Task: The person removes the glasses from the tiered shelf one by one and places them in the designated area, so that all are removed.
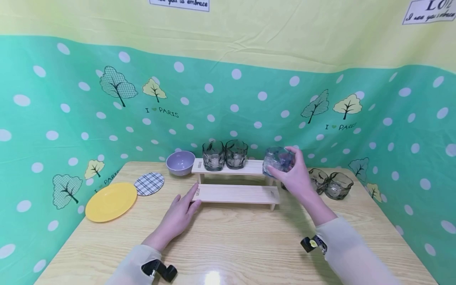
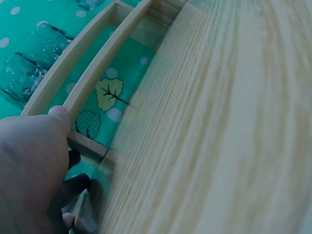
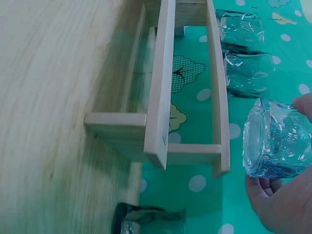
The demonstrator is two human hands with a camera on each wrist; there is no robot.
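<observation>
My right hand (image 1: pixel 296 177) grips a clear, bluish faceted glass (image 1: pixel 275 161) at the right end of the upper board. In the right wrist view a small gap separates that glass (image 3: pixel 275 139) from the board. My left hand (image 1: pixel 180 215) touches the left front corner of a two-tier wooden shelf (image 1: pixel 236 194), its thumb on the lower board's front edge and its index finger straight along the left end. Two dark grey glasses (image 1: pixel 213 156) stand side by side on the left part of the upper board.
More dark glasses (image 1: pixel 338 186) stand on the table right of the shelf, partly behind my right hand. Left of the shelf are a purple bowl (image 1: pixel 180 163), a checked round mat (image 1: pixel 149 184) and a yellow plate (image 1: pixel 111 202). A patterned cloth (image 1: pixel 221 95) hangs behind.
</observation>
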